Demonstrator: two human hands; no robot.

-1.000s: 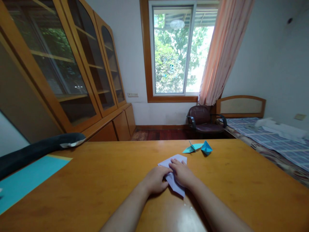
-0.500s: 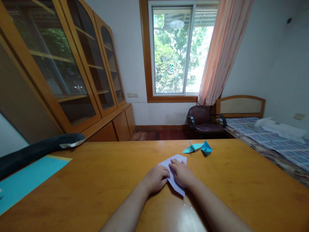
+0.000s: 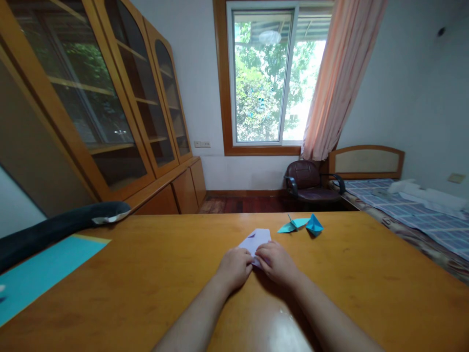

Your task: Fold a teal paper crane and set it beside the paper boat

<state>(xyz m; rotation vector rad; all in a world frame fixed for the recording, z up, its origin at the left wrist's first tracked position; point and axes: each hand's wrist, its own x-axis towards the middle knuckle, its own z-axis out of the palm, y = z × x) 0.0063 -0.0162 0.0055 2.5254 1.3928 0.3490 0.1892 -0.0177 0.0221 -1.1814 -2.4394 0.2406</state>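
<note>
A pale lilac sheet of folded paper (image 3: 255, 240) lies on the wooden table (image 3: 154, 274) in front of me. My left hand (image 3: 234, 268) and my right hand (image 3: 277, 263) both grip its near part, fingertips meeting at the middle, so only its far end shows beyond my fingers. Farther back to the right lie a teal folded paper crane (image 3: 292, 225) and a blue folded paper shape (image 3: 314, 225), apart from both hands.
A teal sheet (image 3: 40, 271) lies at the table's left edge beside a dark padded roll (image 3: 54, 230). Glass-door cabinets (image 3: 110, 102) line the left wall. A brown chair (image 3: 309, 183) and a bed (image 3: 410, 210) stand past the table, under a window (image 3: 271, 73).
The near part of the lilac paper has been lifted or folded up under my hands, so less of it shows. Both hands have drawn closer together and slightly farther from me.
</note>
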